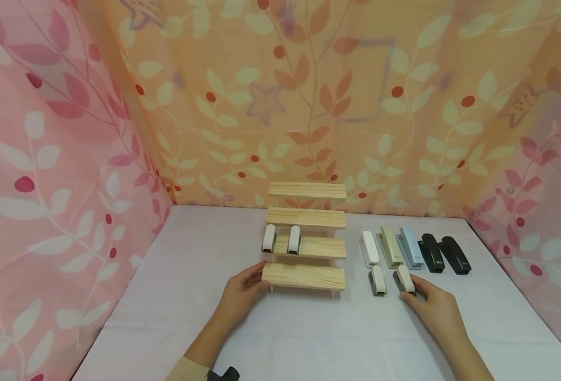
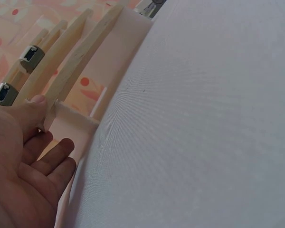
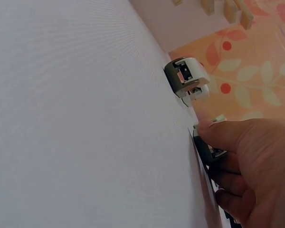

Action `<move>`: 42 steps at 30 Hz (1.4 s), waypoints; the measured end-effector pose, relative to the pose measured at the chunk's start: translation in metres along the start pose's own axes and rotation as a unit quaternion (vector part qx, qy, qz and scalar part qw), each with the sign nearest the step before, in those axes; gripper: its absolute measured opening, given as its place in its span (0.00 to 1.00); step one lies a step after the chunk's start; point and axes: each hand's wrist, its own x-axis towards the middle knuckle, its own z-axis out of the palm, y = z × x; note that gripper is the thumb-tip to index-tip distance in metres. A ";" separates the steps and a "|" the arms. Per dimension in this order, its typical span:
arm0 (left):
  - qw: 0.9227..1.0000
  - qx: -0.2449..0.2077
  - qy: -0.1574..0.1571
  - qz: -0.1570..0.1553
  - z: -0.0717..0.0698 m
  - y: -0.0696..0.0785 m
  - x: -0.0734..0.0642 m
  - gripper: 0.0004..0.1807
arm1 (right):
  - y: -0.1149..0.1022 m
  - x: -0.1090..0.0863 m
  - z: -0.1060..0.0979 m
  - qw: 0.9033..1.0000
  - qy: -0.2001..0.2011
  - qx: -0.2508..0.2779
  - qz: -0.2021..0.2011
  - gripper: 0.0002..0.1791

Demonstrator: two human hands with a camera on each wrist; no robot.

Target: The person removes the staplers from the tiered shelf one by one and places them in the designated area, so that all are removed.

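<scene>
My left hand (image 1: 241, 297) grips the left end of the lowest board (image 1: 304, 276) of a stepped wooden rack; in the left wrist view its thumb lies against the board's end. My right hand (image 1: 436, 312) pinches a small white stapler (image 1: 406, 279) with a dark base between thumb and fingers, at the table surface. In the right wrist view the hand covers much of this stapler (image 3: 210, 151). Just left of it stands a matching small stapler (image 1: 378, 279). Two more small white staplers (image 1: 269, 238) stand on the rack's second board from the bottom, towards its left and middle.
Behind my right hand stands a row of larger staplers: a white one (image 1: 369, 248), a pale green one (image 1: 391, 247), a light blue one (image 1: 411, 247) and two black ones (image 1: 455, 255). Patterned curtains (image 1: 214, 106) enclose the white-covered table (image 1: 175, 317) at the back and sides.
</scene>
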 end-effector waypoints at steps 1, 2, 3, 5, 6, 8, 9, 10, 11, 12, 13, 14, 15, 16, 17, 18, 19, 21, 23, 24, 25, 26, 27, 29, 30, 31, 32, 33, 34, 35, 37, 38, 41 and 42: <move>1.000 -0.001 -0.001 0.001 0.000 0.000 0.001 0.31 | 0.001 0.000 -0.001 1.000 -0.001 0.003 0.003 0.37; 1.000 -0.002 -0.002 0.001 0.001 0.000 0.001 0.31 | 0.001 0.000 -0.002 1.000 -0.004 0.004 0.006 0.38; 1.000 -0.002 -0.003 0.001 0.001 0.000 0.001 0.31 | 0.001 0.000 -0.004 1.000 -0.009 0.010 0.009 0.39; 1.000 0.001 0.002 -0.004 0.001 0.000 0.001 0.31 | -0.001 0.000 -0.008 0.999 -0.018 0.022 0.015 0.42; 1.000 0.003 0.006 -0.007 0.000 0.000 0.001 0.31 | -0.002 0.001 -0.010 0.999 -0.023 0.032 0.018 0.43; 1.000 0.003 0.013 -0.013 0.000 -0.001 0.000 0.31 | -0.009 0.002 -0.016 0.998 -0.032 0.045 0.026 0.44; 1.000 0.004 0.014 -0.014 0.000 -0.001 0.000 0.31 | -0.012 0.002 -0.020 0.998 -0.033 0.050 0.029 0.44; 1.000 0.004 0.014 -0.015 0.000 -0.001 0.000 0.31 | -0.017 0.002 -0.024 0.998 -0.029 0.055 0.028 0.44; 1.000 0.003 0.011 -0.016 0.000 -0.001 0.000 0.31 | -0.021 0.002 -0.029 0.997 -0.023 0.062 0.026 0.43; 1.000 0.002 0.006 -0.011 0.000 -0.001 0.001 0.31 | -0.026 0.002 -0.034 0.997 -0.016 0.066 0.023 0.41; 1.000 0.003 0.003 -0.010 0.000 -0.001 0.000 0.31 | -0.030 0.002 -0.039 0.998 -0.006 0.065 0.015 0.40; 1.000 0.004 0.002 -0.011 0.000 -0.001 0.000 0.31 | -0.035 0.002 -0.044 0.998 0.006 0.067 0.004 0.39; 1.000 0.007 0.001 -0.011 -0.001 -0.001 0.000 0.31 | -0.040 0.002 -0.050 0.997 0.016 0.071 -0.008 0.38; 1.000 0.008 0.004 -0.014 -0.001 -0.001 0.000 0.31 | -0.046 0.003 -0.055 0.997 0.027 0.074 -0.022 0.36; 1.000 0.010 0.006 -0.015 -0.001 -0.001 -0.001 0.31 | -0.052 0.004 -0.060 0.996 0.035 0.076 -0.034 0.35; 1.000 0.011 0.009 -0.015 -0.002 -0.001 -0.001 0.31 | -0.058 0.005 -0.064 0.995 0.039 0.078 -0.045 0.34; 1.000 0.012 0.012 -0.018 -0.002 -0.001 -0.001 0.31 | -0.065 0.007 -0.069 0.994 0.045 0.080 -0.055 0.33; 1.000 0.010 0.014 -0.015 -0.003 -0.001 -0.001 0.31 | -0.081 0.010 -0.077 0.992 0.049 0.087 -0.070 0.33; 1.000 0.004 0.012 -0.011 -0.003 -0.001 0.000 0.31 | -0.097 0.013 -0.083 0.991 0.054 0.091 -0.084 0.32; 1.000 0.002 0.011 -0.009 -0.003 -0.001 0.000 0.31 | -0.105 0.014 -0.086 0.990 0.057 0.094 -0.090 0.32; 1.000 0.000 0.009 -0.008 -0.003 -0.001 0.000 0.31 | -0.113 0.016 -0.087 0.989 0.060 0.096 -0.096 0.32; 1.000 -0.002 0.008 -0.008 -0.002 -0.001 0.000 0.31 | -0.120 0.018 -0.087 0.988 0.062 0.097 -0.102 0.31; 1.000 -0.003 0.007 -0.008 -0.002 -0.001 0.001 0.31 | -0.128 0.020 -0.087 0.987 0.064 0.099 -0.107 0.31; 1.000 -0.004 0.007 -0.009 -0.001 0.000 0.001 0.31 | -0.142 0.024 -0.085 0.985 0.066 0.110 -0.115 0.32; 1.000 -0.004 0.007 -0.009 -0.001 0.000 0.001 0.31 | -0.148 0.026 -0.083 0.984 0.066 0.117 -0.119 0.32; 1.000 -0.004 0.007 -0.008 0.000 0.000 0.001 0.31 | -0.154 0.028 -0.080 0.983 0.067 0.120 -0.124 0.32; 1.000 -0.005 0.007 -0.009 0.000 0.000 0.001 0.31 | -0.160 0.030 -0.077 0.982 0.066 0.125 -0.127 0.32; 1.000 -0.006 0.008 -0.009 0.000 0.000 0.001 0.30 | -0.165 0.031 -0.074 0.980 0.065 0.132 -0.131 0.32; 1.000 -0.007 0.008 -0.009 0.000 0.000 0.001 0.30 | -0.170 0.033 -0.071 0.979 0.063 0.138 -0.136 0.32; 1.000 -0.010 0.008 -0.009 0.001 0.000 0.000 0.30 | -0.175 0.035 -0.067 0.978 0.060 0.144 -0.140 0.32; 1.000 -0.014 0.008 -0.010 0.001 -0.001 0.000 0.30 | -0.184 0.038 -0.060 0.975 0.056 0.151 -0.151 0.32; 1.000 -0.014 0.008 -0.012 0.001 0.000 0.000 0.30 | -0.189 0.039 -0.055 0.974 0.055 0.157 -0.157 0.31; 1.000 -0.012 0.007 -0.012 0.000 0.001 0.000 0.30 | -0.203 0.042 -0.042 0.970 0.048 0.169 -0.169 0.31; 1.000 -0.010 0.006 -0.011 0.000 0.002 0.000 0.30 | -0.207 0.042 -0.037 0.969 0.047 0.170 -0.172 0.30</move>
